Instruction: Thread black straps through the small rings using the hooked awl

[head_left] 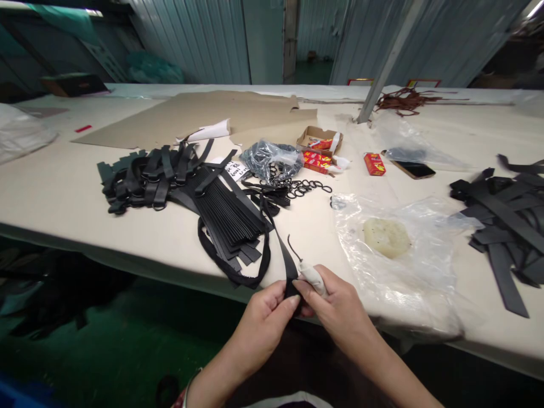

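At the table's front edge my left hand [272, 311] is closed on a black strap [288, 262], which runs back over the tabletop. Close beside it, my right hand [335, 297] pinches the same strap and also holds a tool with a white wrapped handle [313, 277]. A thin dark curved tip sticks up from that handle. The strap's near end is partly hidden between my fingers. Left of my hands lies a stack of flat black strips [229, 209], with a black fabric loop [267, 258] around its near end.
Black straps with rings [159, 178] are heaped at left, more straps [510, 221] at right. Black rings [304, 187] lie mid-table. A yellowish block [386, 237] sits on clear plastic [429, 272]. Behind are a red box [374, 164], a phone [414, 169] and a metal post [389, 62].
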A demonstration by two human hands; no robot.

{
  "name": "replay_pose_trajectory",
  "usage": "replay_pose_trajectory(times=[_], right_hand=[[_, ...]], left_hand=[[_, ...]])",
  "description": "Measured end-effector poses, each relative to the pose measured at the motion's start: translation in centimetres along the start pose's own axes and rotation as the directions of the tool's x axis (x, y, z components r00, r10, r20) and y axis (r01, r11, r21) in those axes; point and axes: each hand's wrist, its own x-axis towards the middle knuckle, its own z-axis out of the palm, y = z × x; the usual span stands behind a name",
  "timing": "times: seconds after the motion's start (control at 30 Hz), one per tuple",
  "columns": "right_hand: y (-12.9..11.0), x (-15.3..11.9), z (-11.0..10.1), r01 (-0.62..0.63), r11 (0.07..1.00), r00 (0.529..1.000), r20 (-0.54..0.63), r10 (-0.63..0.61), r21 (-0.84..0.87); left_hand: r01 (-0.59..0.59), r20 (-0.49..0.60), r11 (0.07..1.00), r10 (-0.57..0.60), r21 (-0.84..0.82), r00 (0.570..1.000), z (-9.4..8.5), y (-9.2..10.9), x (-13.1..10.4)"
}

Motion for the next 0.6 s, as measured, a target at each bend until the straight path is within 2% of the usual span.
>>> replay_pose_trajectory(times=[0.13, 0.33, 0.47, 0.6], right_hand=[[-0.2, -0.1, 0.4, -0.080, 0.969, 0.994, 0.094, 0.059, 0.235], [-0.1, -0.6, 0.5, -0.140, 0.935, 0.978, 0.195, 0.078, 0.327], [0.3, -0.8, 0.8, -0.197, 0.878, 0.969, 0.221, 0.107, 0.437], [0.5, -0.9, 1.0, -0.226, 0.853, 0.965, 0.226, 0.131, 0.470]], left_hand=[[0.087, -0.034, 0.991, -0.091, -0.098, 0.995, -0.1, -0.4, -0.2], [0.158, -0.018, 0.958, -0.167, -0.239, 0.986, -0.2, -0.6, -0.8], [0.184, 0.002, 0.951, -0.189, -0.250, 0.982, 0.1, -0.7, -1.0], [0.190, 0.024, 0.948, -0.190, -0.255, 0.981, 0.3, -0.9, -1.0]])
